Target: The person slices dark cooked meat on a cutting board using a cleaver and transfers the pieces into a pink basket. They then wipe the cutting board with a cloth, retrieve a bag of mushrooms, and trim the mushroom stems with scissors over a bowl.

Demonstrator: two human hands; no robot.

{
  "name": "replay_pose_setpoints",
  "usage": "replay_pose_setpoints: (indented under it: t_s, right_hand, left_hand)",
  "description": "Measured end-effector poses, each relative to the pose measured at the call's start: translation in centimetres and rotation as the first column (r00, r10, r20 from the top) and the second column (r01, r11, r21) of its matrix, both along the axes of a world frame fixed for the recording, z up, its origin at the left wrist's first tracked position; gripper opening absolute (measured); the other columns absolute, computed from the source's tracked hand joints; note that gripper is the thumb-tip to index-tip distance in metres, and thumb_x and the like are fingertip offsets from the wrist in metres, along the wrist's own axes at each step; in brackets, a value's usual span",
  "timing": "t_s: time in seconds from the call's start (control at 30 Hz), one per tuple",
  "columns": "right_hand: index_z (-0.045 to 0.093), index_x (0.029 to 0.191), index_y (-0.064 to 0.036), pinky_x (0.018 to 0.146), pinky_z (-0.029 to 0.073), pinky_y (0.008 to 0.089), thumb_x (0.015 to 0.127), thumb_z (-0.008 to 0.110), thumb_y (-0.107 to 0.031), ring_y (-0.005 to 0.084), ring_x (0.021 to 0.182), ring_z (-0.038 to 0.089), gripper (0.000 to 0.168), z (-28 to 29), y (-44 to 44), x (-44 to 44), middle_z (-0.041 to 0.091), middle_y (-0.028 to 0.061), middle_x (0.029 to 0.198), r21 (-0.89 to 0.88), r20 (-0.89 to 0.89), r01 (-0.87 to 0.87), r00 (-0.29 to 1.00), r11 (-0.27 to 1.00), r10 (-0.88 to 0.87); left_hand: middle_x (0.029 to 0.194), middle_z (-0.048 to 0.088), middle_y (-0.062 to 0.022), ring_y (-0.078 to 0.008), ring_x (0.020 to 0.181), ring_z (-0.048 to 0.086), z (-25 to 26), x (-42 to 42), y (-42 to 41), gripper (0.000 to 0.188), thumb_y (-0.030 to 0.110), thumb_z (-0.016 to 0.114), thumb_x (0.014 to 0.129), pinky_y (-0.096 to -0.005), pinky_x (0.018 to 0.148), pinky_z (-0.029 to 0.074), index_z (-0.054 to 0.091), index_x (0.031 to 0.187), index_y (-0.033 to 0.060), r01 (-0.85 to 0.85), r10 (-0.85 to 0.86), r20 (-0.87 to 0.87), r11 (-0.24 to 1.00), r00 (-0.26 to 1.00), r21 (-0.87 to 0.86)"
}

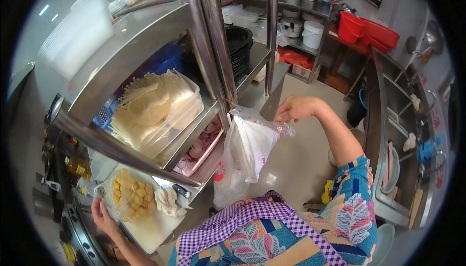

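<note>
My right hand [300, 109] is at the side of the steel shelf post, fingers curled on the clear edge of a bundle of plastic bags [251, 146]. That bundle, white and clear, hangs from the post. At lower left my left hand [103, 217] is beside a clear plastic bag [133, 197] full of yellow, rounded food pieces; its fingers are apart with nothing seen in them. The bag lies on a white cutting board [153, 235]. A crumpled cloth [170, 201] and a knife with a dark handle [181, 190] are to its right.
A steel shelf [182, 149] holds a plastic tub of enoki mushrooms [156, 102], with a pink basket of sliced onions [204, 142] below. Stacked white containers [78, 37] are on top. A steel sink unit [386, 120] runs along the right; red tubs [351, 27] stand behind.
</note>
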State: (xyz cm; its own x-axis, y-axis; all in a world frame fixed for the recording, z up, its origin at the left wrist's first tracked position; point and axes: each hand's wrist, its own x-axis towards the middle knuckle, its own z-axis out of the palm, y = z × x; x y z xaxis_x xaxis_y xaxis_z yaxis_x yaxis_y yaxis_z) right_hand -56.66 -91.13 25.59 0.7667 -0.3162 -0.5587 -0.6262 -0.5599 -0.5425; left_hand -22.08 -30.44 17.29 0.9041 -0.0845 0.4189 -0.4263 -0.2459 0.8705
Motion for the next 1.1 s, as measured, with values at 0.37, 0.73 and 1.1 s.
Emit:
replay_pose_setpoints:
  t_s: [0.37, 0.73, 1.1]
  right_hand:
    - [0.070, 0.107, -0.004, 0.064, 0.056, 0.0331, 0.086, 0.057, -0.015, 0.0156, 0.086, 0.066, 0.027, -13.2, -20.2, -1.4, 0.072, 0.0069, 0.096, 0.222, 0.143, -0.069, 0.989, 0.973, 0.038]
    - [0.071, 0.110, -0.009, 0.075, 0.054, 0.0300, 0.095, 0.058, -0.034, 0.0138, 0.093, 0.065, 0.031, -28.0, -27.5, -6.5, 0.071, 0.0027, 0.098, 0.576, -0.089, 0.053, 0.996, 0.815, -0.002]
    - [0.068, 0.113, -0.004, 0.080, 0.052, 0.0289, 0.097, 0.058, -0.024, 0.0124, 0.092, 0.066, 0.028, -17.0, -32.0, -2.0, 0.072, 0.0051, 0.100, 0.660, 0.288, -0.219, 0.957, 0.719, 0.027]
  left_hand:
    - [0.137, 0.049, -0.0106, -0.0209, 0.123, 0.047, -1.0, -10.8, -20.3, 0.060, 0.048, 0.030, 0.105, -0.0369, 0.104, 0.035, 0.039, 0.143, 0.0017, 0.087, -0.071, 0.064, 0.954, 0.995, -0.286]
    - [0.152, 0.032, -0.0120, -0.0257, 0.137, 0.034, 3.8, -12.9, -28.2, 0.086, 0.068, 0.037, 0.095, -0.0395, 0.111, 0.032, 0.022, 0.153, 0.0067, -0.398, 0.335, -0.214, 0.780, 0.917, -0.482]
    - [0.158, 0.024, -0.0058, -0.0241, 0.143, 0.026, 4.8, -13.2, -31.6, 0.081, 0.068, 0.036, 0.095, -0.0382, 0.116, 0.021, 0.020, 0.155, 0.0158, -0.539, 0.531, -0.185, 0.658, 0.827, -0.526]
